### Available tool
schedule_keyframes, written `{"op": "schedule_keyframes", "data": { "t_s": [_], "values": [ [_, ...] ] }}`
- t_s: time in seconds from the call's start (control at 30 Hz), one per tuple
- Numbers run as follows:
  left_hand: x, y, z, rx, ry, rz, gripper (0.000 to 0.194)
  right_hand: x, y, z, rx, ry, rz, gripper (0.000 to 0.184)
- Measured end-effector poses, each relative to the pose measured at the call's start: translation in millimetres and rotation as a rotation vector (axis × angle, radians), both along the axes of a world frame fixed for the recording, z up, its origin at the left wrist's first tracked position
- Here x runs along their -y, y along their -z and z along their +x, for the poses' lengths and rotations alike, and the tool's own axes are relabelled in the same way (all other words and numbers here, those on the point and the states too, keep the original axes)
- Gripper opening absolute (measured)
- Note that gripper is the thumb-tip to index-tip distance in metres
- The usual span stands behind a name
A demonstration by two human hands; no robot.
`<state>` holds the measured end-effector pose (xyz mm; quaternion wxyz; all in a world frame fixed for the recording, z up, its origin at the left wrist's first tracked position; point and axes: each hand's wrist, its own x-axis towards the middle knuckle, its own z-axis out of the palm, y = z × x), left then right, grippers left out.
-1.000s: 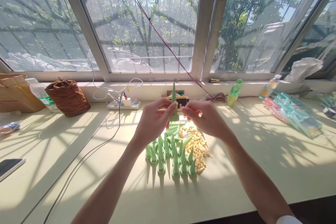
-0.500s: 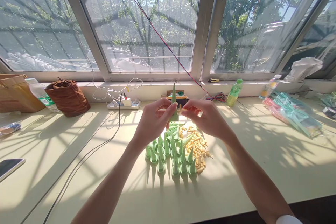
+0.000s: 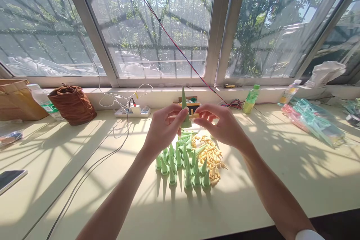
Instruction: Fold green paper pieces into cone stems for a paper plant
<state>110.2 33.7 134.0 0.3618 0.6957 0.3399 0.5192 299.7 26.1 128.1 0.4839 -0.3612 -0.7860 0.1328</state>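
While my left hand point(image 3: 165, 123) pinches a green cone point(image 3: 184, 100) over the pale, sunlit table point(image 3: 242, 206), hiding the cone's middle, my right hand point(image 3: 222, 123) grips a small tan piece point(image 3: 194, 115), partly covered, beside it; whether they touch I cannot tell; windows point(image 3: 157, 33) stand behind.

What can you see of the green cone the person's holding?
The green cone tapers to a sharp point and looks like smooth plastic. The left hand pinches it nearly upright above the table, tip up and leaning slightly left; the hand hides part of it. A tan piece in the right hand is close beside its lower part; whether they touch is unclear.
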Motion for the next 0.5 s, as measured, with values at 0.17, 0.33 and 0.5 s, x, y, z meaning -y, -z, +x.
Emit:
{"op": "schedule_keyframes", "data": {
  "t_s": [0.17, 0.33, 0.5],
  "values": [
    [-0.7, 0.3, -1.4, 0.032, 0.045, -0.067, 0.029, -1.2, 0.8, 1.1, -0.015, -0.021, 0.035, 0.015],
    [-3.5, 0.4, -5.7, 0.033, 0.143, -0.102, 0.022, -0.8, 0.7, 2.3, 0.0, -0.023, 0.074, 0.014],
    [-7.9, 1.9, -9.1, 0.061, 0.2, -0.127, 0.022, -0.8, 0.5, 2.4, 0.023, -0.023, 0.099, 0.012]
  ]
}}
